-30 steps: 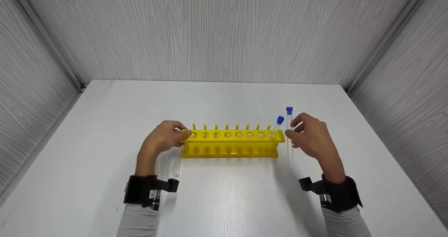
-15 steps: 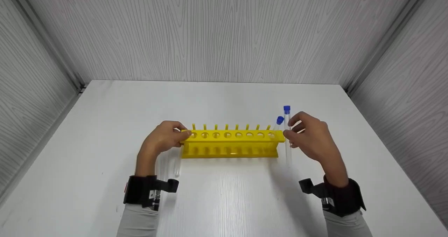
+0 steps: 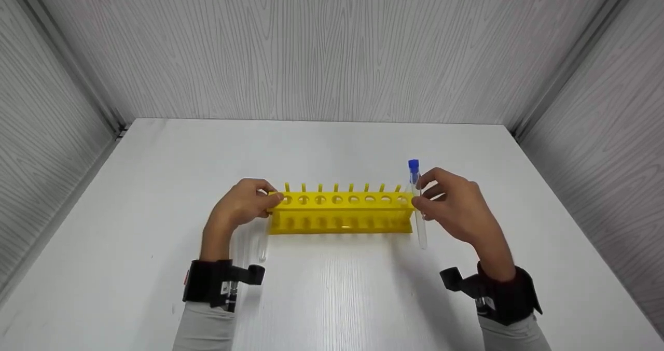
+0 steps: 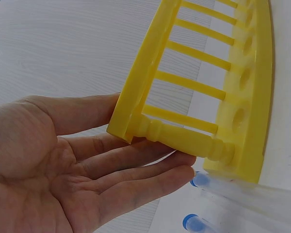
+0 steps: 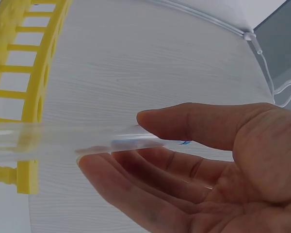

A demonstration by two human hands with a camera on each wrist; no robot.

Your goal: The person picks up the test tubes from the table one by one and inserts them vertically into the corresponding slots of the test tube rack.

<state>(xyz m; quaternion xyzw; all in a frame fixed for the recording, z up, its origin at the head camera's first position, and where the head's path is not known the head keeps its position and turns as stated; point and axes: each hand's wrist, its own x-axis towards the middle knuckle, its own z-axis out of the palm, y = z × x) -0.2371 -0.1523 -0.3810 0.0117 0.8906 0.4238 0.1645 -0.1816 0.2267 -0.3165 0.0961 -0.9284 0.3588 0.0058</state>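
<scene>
Head view | yellow test-tube rack point(image 3: 329, 209): likely light, stiff; left hand's point(image 3: 248, 201) thumb and fingers grip left end | right hand point(image 3: 452, 205) pinches blue-capped test tube point(image 3: 420, 230), slightly tilted at rack's right end: likely slippery, breakable; hold mid-body

Free room behind yellow rack point(image 3: 345, 209)

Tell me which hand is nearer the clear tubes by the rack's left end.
The left hand, beside the clear tubes; the right hand is at the opposite end of the rack.
</scene>
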